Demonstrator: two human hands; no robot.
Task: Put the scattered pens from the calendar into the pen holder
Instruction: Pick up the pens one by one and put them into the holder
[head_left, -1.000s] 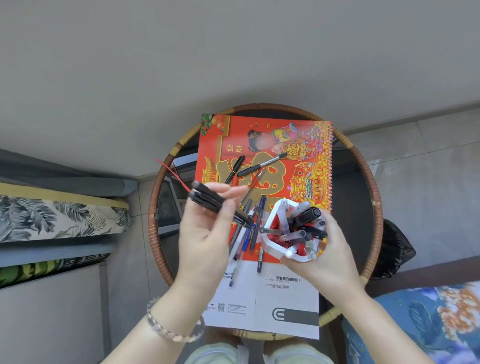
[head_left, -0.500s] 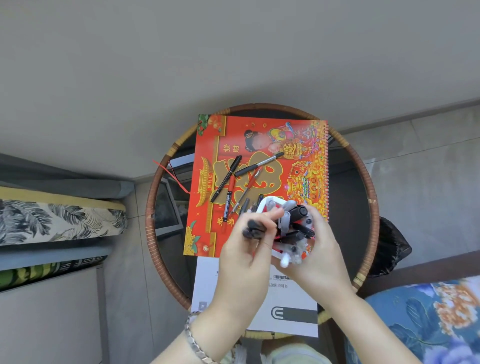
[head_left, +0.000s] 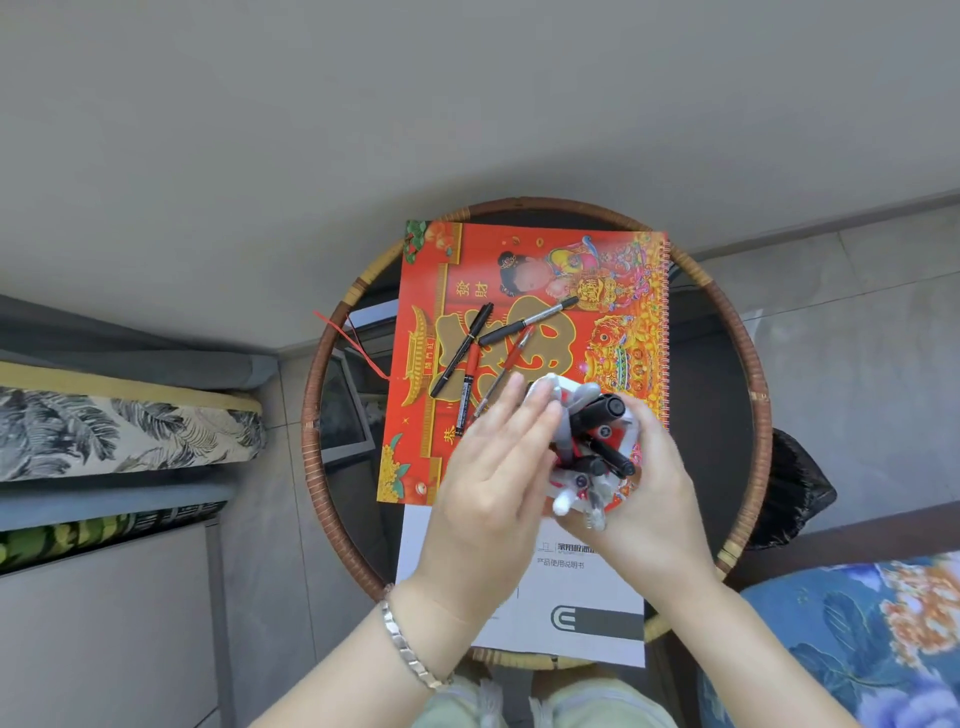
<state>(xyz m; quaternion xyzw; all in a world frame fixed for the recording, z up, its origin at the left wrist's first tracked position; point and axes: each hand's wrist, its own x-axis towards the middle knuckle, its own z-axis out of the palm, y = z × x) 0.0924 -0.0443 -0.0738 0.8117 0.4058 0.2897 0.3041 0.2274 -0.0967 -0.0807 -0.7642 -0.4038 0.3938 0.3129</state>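
Several dark pens (head_left: 602, 415) crowd the white pen holder (head_left: 550, 385), which the right hand (head_left: 657, 499) grips over the calendar's near edge.
Risk: tipping the holder, or forcing more into it, could spill or jam the pens.
Left hand (head_left: 493, 467): fingers straight, empty, flat beside the holder; contact uncertain.
Holder contents: black markers and grey-capped pens, count unclear.
Calendar (head_left: 628, 312), on the desk (head_left: 727, 364): four loose pens (head_left: 469, 379), two black and two red, crossing near its middle.
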